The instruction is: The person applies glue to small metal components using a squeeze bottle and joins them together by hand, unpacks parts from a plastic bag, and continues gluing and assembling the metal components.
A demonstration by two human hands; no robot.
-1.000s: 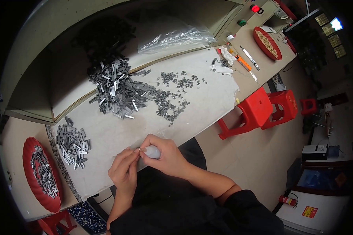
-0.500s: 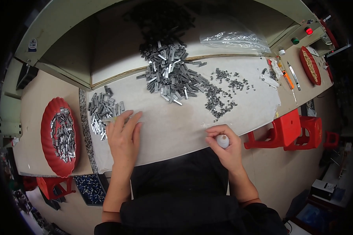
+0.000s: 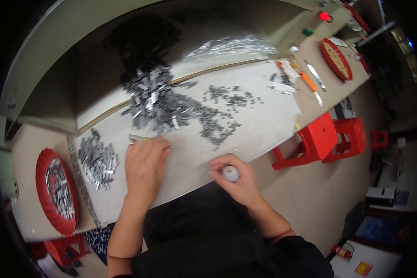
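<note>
My right hand (image 3: 240, 181) is closed around a white round-ended handle (image 3: 230, 173), its end facing up; the rest of that tool is hidden in the fist. My left hand (image 3: 145, 167) hovers over the white work sheet (image 3: 183, 171), fingers bent together. A small grey bit shows at its fingertips, too blurred to name. Next to its knuckles is a pale, pointed strip (image 3: 137, 138). Left of this hand lies a loose pile of small grey metal bars (image 3: 97, 160). Beyond it spreads a larger heap of similar bars (image 3: 160, 109). Tiny dark metal parts (image 3: 217, 123) are scattered farther right.
A red scalloped tray (image 3: 41, 185) of metal pieces stands at the left. Clear plastic film (image 3: 231, 47) lies in the cabinet. An orange-handled tool (image 3: 307, 81), a slim metal tool (image 3: 315, 75) and another red tray (image 3: 326, 58) are at the far right. Red stools (image 3: 322, 134) stand beyond the bench.
The view has turned and shifted, so the bench looks more tilted. My left hand has moved away from the left pile and its fingers have closed together. My right hand still grips the white handle.
</note>
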